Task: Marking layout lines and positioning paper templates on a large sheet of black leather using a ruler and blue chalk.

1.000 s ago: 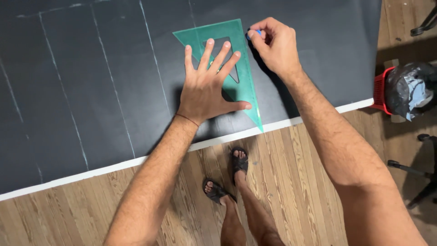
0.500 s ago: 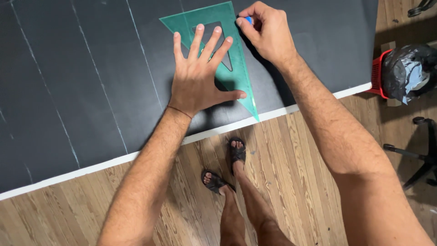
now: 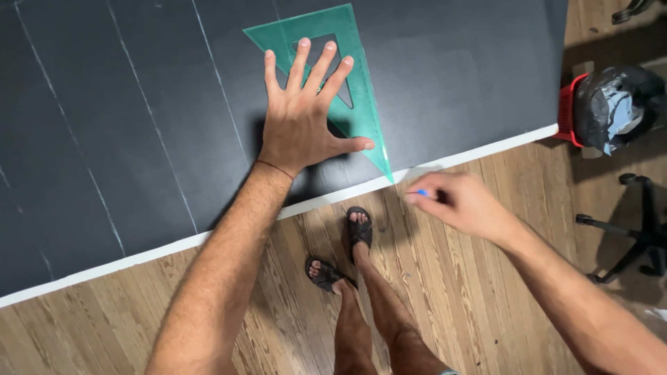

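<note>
My right hand [image 3: 462, 203] has dropped off the black sheet [image 3: 125, 125], pinching blue chalk [image 3: 420, 192]; left hand [image 3: 300, 125] flat, splayed on green triangle [image 3: 361, 104].

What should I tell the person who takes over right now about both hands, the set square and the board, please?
Left hand: flat, fingers spread, pressing the green set square onto the black board.
Right hand: off the board, over the wood floor near the square's lower tip, pinching a small blue marker; it is motion-blurred.
Done: several pale slanted lines cross the board left of the square. No line can be made out along the square's right edge from here.
Left: judging by the spacing, probably more lines to the right; keep the square pinned meanwhile.
</note>
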